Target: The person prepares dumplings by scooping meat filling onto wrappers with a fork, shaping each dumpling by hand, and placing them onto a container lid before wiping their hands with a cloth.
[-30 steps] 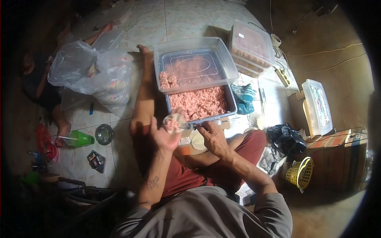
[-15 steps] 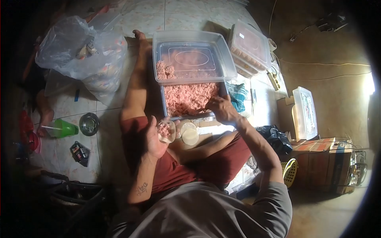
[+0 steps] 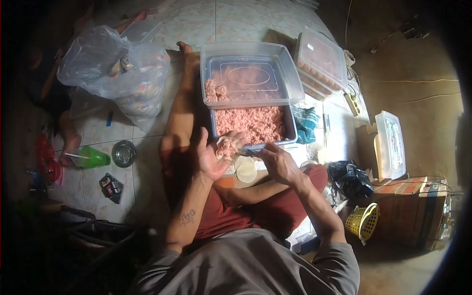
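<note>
My left hand (image 3: 211,163) lies palm up near the front of the meat tub, holding a thin round dough wrapper (image 3: 220,153) with a lump of pink minced meat (image 3: 228,147) on it. My right hand (image 3: 281,165) is closed around a small dark utensil (image 3: 248,153); its tip is beside the lump, and its exact kind is unclear. Minced meat (image 3: 251,123) fills the blue-grey tub (image 3: 292,124) beyond both hands. Below the tub, pale round wrappers (image 3: 246,171) lie near my folded leg.
A clear bin (image 3: 250,102) sits across the tub's far part. Lidded boxes (image 3: 322,59) are stacked at the right, beside a green cloth (image 3: 307,124). At left are a plastic bag (image 3: 142,83), green cup (image 3: 94,157) and glass ashtray (image 3: 124,153). Another person's leg (image 3: 69,130) shows there.
My right hand has come back from the meat toward my left palm with the utensil. The lump on the wrapper looks larger. The whole view has shifted slightly.
</note>
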